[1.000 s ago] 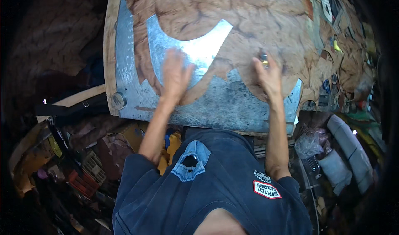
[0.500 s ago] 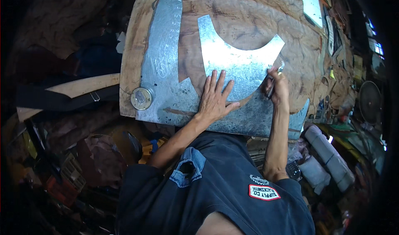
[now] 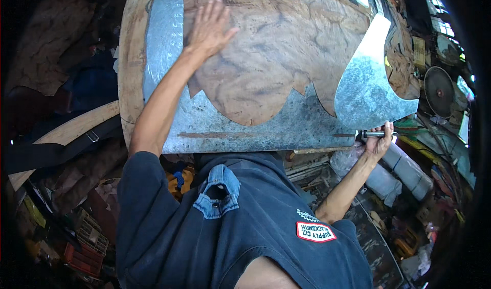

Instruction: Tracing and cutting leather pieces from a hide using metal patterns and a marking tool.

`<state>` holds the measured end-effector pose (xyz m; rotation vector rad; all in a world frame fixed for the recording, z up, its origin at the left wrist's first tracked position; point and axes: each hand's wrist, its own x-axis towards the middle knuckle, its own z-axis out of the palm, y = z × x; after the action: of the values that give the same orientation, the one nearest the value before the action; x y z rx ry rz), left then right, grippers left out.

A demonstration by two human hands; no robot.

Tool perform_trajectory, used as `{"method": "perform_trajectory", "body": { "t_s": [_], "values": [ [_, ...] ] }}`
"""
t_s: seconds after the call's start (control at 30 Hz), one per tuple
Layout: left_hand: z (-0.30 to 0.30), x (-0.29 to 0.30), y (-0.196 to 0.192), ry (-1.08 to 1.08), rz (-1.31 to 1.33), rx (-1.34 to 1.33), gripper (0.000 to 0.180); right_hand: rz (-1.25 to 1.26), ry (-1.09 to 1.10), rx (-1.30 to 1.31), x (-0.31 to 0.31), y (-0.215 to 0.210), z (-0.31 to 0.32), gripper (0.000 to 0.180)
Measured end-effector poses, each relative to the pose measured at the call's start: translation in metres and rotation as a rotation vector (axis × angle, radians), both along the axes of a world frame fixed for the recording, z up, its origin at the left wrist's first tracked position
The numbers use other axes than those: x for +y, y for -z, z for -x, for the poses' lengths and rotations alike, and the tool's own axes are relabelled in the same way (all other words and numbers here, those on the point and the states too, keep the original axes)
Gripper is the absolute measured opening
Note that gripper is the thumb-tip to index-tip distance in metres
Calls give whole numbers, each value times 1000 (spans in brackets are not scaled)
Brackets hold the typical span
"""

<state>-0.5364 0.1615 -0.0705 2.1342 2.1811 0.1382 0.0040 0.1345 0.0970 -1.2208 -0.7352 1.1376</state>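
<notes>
A brown leather hide [image 3: 271, 59] lies over a grey metal sheet [image 3: 245, 141] on the bench. Its near edge has a wide rounded lobe between notches. My left hand [image 3: 208, 28] rests palm down on the far left of the hide, fingers spread. At the bench's right, my right hand [image 3: 378, 142] grips the lower edge of a shiny sheet-metal template [image 3: 365, 79] with a curved cutout. The same hand also holds a tool with a cylindrical metal handle [image 3: 372, 134]; its working end cannot be made out.
A wooden board edge [image 3: 132, 49] runs along the bench's left side. Beyond it juts a curved wooden piece [image 3: 82, 120] with a dark strap [image 3: 56, 153]. Wrapped rolls [image 3: 406, 169] stand at the right, below a round fan [image 3: 440, 90]. Leather scraps [image 3: 404, 69] lie at the far right.
The template has been lifted off the middle of the hide and carried right, turned, in my right hand. My left hand has left the template and moved up and left onto the leather.
</notes>
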Motion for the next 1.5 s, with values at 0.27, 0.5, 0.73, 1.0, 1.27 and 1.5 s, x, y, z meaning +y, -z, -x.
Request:
{"method": "perform_trajectory", "body": {
  "t_s": [0.27, 0.5, 0.73, 1.0, 1.27, 1.5],
  "values": [
    [-202, -82, -37, 373, 166, -199, 78, -8, -78, 93, 35, 9, 7, 14],
    [-251, -182, -24, 484, 2, -876, 66, 116, -342, -37, 72, 34, 75, 25],
    [-168, -247, -53, 64, 2, -526, 49, 308, -658, -34, 71, 84, 136, 20],
    [-50, -200, -60, -360, -330, -516, 45, 485, -726, -143, 40, 88, 199, 21],
    [10, -144, -22, -250, -186, -339, 69, 546, -782, -246, 46, 97, 213, 23],
    [20, -134, -3, -174, -210, -285, 69, 324, -795, -766, 46, 116, 218, 29]
  ]
}}
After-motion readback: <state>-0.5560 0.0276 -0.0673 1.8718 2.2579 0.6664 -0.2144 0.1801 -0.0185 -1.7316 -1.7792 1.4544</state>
